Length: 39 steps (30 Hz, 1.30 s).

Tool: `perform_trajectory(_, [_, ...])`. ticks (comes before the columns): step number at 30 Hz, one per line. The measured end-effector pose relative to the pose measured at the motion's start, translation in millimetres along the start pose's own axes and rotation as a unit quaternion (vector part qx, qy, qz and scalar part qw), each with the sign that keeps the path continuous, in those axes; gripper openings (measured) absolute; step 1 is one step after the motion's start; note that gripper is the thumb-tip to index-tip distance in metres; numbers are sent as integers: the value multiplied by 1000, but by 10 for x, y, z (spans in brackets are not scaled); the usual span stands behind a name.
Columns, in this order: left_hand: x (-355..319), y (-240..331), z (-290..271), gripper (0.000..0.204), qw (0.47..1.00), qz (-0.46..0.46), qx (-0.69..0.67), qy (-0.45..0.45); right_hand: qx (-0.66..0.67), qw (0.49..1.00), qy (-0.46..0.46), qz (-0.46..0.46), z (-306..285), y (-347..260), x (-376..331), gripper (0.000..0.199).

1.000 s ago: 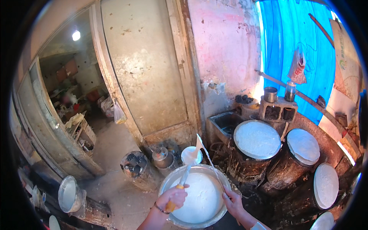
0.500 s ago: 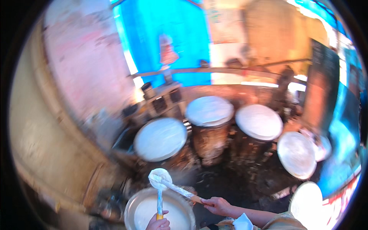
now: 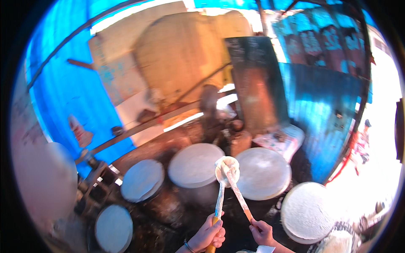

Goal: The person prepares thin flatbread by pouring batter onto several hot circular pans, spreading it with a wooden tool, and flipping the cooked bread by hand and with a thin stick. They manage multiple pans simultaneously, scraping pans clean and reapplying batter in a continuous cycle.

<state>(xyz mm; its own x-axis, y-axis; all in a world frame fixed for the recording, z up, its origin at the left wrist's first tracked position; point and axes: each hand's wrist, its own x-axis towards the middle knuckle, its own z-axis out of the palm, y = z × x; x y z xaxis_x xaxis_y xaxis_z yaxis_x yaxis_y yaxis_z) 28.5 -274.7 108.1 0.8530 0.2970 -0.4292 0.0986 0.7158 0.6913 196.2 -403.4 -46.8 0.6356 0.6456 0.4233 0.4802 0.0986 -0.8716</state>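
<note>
My left hand [image 3: 209,233] grips the orange handle of a ladle [image 3: 226,170] whose round bowl is coated in white batter and is raised above the gap between two round griddles. My right hand [image 3: 262,231] holds a thin stick-like spatula [image 3: 236,190], also smeared white, with its tip resting in the ladle's bowl. Below the ladle lie a pale round griddle [image 3: 195,164] on the left and another [image 3: 263,173] on the right, both covered in a white layer.
More round white-coated griddles sit at the left [image 3: 142,180], lower left [image 3: 113,228] and lower right [image 3: 306,211] on dark clay stoves. A blue tarpaulin [image 3: 67,92] and corrugated metal sheets [image 3: 325,105] wall the back. A white cloth [image 3: 337,242] is at the lower right.
The view has swung right, away from the batter bowl, which is now out of sight. Both hands carried the ladle and spatula over to the griddles.
</note>
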Motion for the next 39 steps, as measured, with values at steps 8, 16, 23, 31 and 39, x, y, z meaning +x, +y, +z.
perform_trajectory(8, [2221, -270, 408, 47, 985, -60, 143, -70, 41, 946, 221, 235, -564, 791, 180, 19])
perform_trajectory(16, [3308, -301, 362, 54, 860, 16, 509, 17, 196, 857, 298, 372, -424, 1294, 464, 18])
perform_trajectory(23, [3857, -57, -122, 47, 695, 152, 703, 4, 317, 806, 294, 403, -160, 1090, 938, 9])
perform_trajectory(31, [4129, 272, -566, 48, 676, 164, 717, 51, 348, 795, 285, 407, 276, 1112, 1325, 1])
perform_trajectory(39, [4264, 444, -744, 48, 775, 125, 613, 89, 309, 815, 314, 378, 428, 1418, 1581, 4])
